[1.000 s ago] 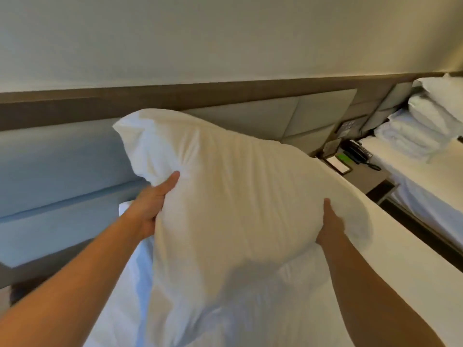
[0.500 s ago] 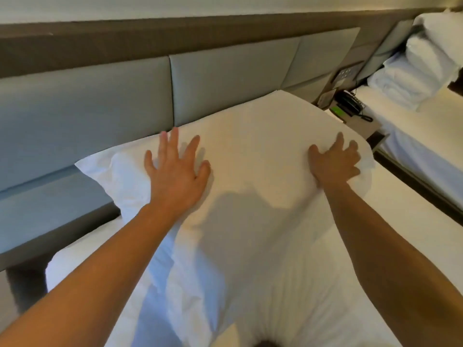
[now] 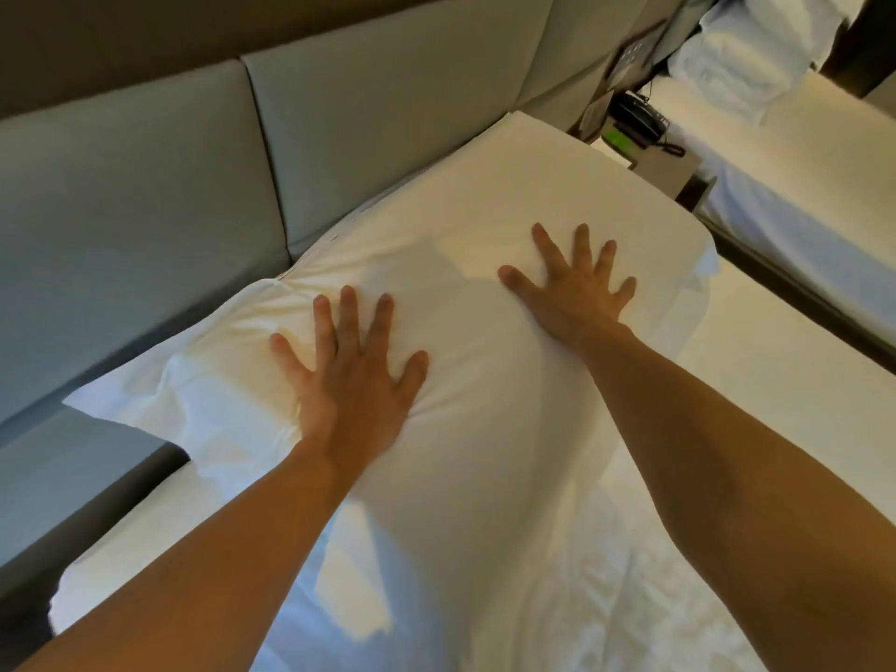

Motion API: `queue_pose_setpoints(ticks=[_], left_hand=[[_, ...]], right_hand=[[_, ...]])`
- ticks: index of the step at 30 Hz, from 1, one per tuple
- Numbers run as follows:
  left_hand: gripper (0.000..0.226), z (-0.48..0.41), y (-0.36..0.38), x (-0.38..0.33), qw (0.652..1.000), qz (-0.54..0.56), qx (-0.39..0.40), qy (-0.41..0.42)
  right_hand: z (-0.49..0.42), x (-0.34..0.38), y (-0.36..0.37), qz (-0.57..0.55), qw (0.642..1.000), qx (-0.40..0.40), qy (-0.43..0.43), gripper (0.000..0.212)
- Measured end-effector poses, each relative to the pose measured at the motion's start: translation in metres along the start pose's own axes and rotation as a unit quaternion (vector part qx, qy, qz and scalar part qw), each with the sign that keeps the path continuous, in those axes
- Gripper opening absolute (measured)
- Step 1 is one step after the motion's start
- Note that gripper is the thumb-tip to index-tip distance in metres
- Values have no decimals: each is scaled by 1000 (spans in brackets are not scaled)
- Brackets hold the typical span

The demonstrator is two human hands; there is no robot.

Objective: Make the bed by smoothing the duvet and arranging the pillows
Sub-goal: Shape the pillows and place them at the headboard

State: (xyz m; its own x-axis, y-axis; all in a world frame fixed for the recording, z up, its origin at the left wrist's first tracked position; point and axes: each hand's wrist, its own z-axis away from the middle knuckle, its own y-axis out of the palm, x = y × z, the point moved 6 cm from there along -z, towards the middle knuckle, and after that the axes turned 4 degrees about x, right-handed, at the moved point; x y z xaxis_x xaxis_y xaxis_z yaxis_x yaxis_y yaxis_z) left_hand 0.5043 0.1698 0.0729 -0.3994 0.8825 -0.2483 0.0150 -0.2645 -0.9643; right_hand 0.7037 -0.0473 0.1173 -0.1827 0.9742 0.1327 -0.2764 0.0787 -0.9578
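Pillow: beneath left hand and right hand, both released, pressing flat; headboard just beyond. Risk: an uneven push may skew it or bunch the loose case.

Left arm and right arm extended forward, both bare. Left hand: palm down, fingers straight and spread, thumb out to the right. Right hand: palm down, fingers splayed, thumb out to the left, set farther forward. Hands apart.
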Motion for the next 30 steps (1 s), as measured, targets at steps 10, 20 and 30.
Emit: queue_pose_setpoints(ticks=[10, 20, 30], left_hand=[[75, -6, 41, 4, 1000, 3, -1, -9], [84, -3, 16, 0, 998, 27, 50, -7], [93, 17, 25, -32, 998, -25, 63, 3]], right_hand=[[-22, -10, 46, -1, 999, -28, 24, 88], [2, -16, 13, 3, 1000, -5, 30, 87], [-17, -42, 32, -63, 995, 21, 70, 93]])
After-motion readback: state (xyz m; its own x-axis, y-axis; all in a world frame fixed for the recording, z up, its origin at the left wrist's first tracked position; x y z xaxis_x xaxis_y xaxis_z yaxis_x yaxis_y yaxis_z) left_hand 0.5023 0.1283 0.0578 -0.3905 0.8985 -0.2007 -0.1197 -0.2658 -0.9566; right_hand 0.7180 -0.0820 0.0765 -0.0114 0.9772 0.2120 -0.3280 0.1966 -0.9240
